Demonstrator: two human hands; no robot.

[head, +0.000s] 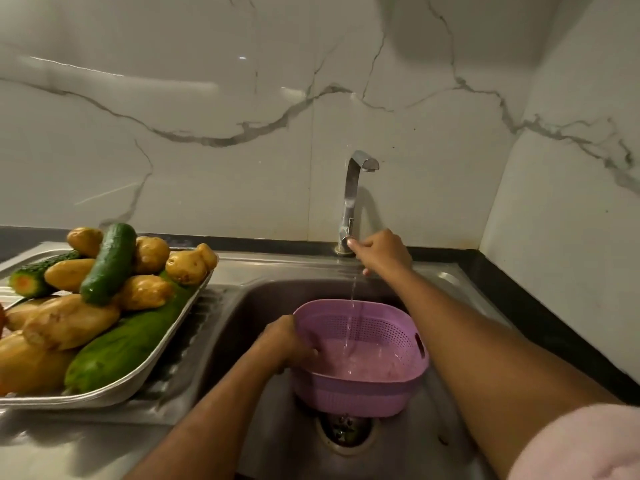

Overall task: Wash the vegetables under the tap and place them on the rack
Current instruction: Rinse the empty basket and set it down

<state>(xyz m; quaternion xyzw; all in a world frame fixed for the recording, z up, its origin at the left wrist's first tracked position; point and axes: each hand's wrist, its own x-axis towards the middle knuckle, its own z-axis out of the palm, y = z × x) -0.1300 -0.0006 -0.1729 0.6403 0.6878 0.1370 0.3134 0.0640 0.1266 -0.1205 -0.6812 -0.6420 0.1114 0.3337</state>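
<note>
A purple perforated colander (363, 386) stands in the steel sink (249, 306) under a thin stream of water from the chrome tap (353, 188). My left hand (287, 341) grips the colander's left rim, fingers curled inside. My right hand (381, 251) reaches to the tap's base, with its fingertips on the tap handle. Washed potatoes (69, 320), a dark cucumber (109, 265) and a large green gourd (128, 344) are piled on a steel tray (145, 375) on the drainboard at the left.
The sink drain (346, 429) lies just in front of the colander. A marble wall stands behind and to the right, with a dark counter edge (519, 289) along it. A cut ridged cucumber (31, 278) lies at the tray's far left.
</note>
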